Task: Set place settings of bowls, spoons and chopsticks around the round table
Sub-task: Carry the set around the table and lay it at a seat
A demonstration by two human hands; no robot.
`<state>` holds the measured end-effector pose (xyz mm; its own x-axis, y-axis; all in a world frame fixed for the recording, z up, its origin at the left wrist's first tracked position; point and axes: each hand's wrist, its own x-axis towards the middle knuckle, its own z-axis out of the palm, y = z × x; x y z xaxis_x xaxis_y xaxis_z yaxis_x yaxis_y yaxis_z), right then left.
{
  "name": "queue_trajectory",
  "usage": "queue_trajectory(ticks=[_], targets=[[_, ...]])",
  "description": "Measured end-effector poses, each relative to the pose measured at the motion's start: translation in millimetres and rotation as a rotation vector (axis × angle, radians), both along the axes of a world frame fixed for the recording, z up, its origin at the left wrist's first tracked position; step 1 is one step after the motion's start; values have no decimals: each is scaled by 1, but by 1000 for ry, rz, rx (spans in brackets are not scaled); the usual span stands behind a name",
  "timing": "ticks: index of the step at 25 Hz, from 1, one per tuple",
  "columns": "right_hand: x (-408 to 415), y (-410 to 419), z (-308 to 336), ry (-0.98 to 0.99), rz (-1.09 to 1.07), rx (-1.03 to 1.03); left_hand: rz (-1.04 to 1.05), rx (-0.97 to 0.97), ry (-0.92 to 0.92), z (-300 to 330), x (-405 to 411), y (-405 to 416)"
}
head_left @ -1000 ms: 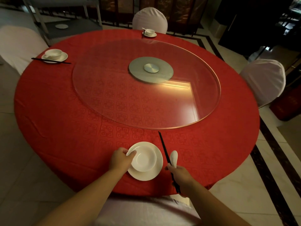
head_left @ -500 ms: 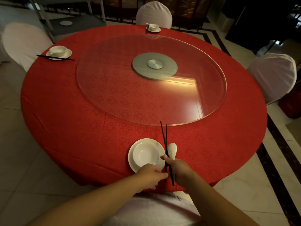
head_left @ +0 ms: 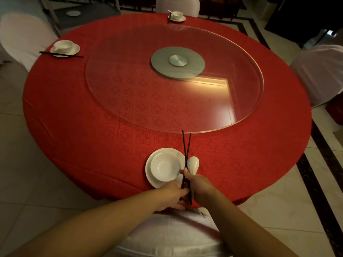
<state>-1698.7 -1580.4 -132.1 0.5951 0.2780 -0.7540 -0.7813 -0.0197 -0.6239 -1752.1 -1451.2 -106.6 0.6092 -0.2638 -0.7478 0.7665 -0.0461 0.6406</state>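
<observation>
A white bowl (head_left: 165,166) sits on a white saucer (head_left: 153,179) at the near edge of the round table (head_left: 74,117) with its red cloth. Just right of it, my right hand (head_left: 199,186) grips a white spoon (head_left: 193,164) and two black chopsticks (head_left: 186,145) that cross and point towards the glass turntable. My left hand (head_left: 172,194) pinches the chopsticks' near ends beside the right hand. Two other settings stand on the table: bowl, saucer and chopsticks at the far left (head_left: 65,47), and bowl with spoon at the far side (head_left: 177,15).
A glass turntable (head_left: 241,86) on a grey hub (head_left: 177,62) fills the middle. White-covered chairs stand at the left (head_left: 22,36), far side (head_left: 178,4), right (head_left: 321,71) and right under me (head_left: 167,232). A metal cart holding a small plate (head_left: 73,13) stands far left.
My left hand left the bowl and came over to the chopsticks' near ends. The chopsticks, held together before, now cross with spread tips. The view shifted closer.
</observation>
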Motion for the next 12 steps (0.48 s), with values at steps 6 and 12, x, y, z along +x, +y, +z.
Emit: queue_trajectory(ticks=[6, 12], targets=[[-2, 0, 1, -12, 39, -34, 206, -130, 82, -9, -3, -5], [0, -9, 5, -284, 250, -348, 277, -214, 127, -16, -6, -6]])
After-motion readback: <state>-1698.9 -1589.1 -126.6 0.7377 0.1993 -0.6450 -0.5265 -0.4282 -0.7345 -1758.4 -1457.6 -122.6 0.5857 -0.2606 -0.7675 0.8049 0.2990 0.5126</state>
